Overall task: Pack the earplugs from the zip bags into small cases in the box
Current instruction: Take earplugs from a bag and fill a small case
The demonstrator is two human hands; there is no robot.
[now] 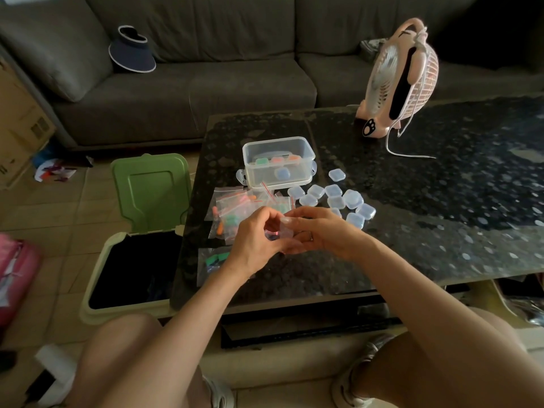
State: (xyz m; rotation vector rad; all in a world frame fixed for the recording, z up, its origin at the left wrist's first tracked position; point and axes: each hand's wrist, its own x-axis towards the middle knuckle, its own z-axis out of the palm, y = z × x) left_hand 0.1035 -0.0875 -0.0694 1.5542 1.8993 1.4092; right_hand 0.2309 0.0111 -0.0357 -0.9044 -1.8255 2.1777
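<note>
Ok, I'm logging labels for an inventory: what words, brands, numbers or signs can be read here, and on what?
No text here can be read.
On the cardboard box: dark printed marks, too blurred to read.
On the pink fan: a paw-print sign on its base, no lettering visible.
On the zip bags, small cases and clear box: no labels visible.

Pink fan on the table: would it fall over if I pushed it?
It would probably tip easily: the pink fan stands tall on a small base. It looks like thin plastic, so it is likely light for its size. Its white cord trails across the table and could snag it.
</note>
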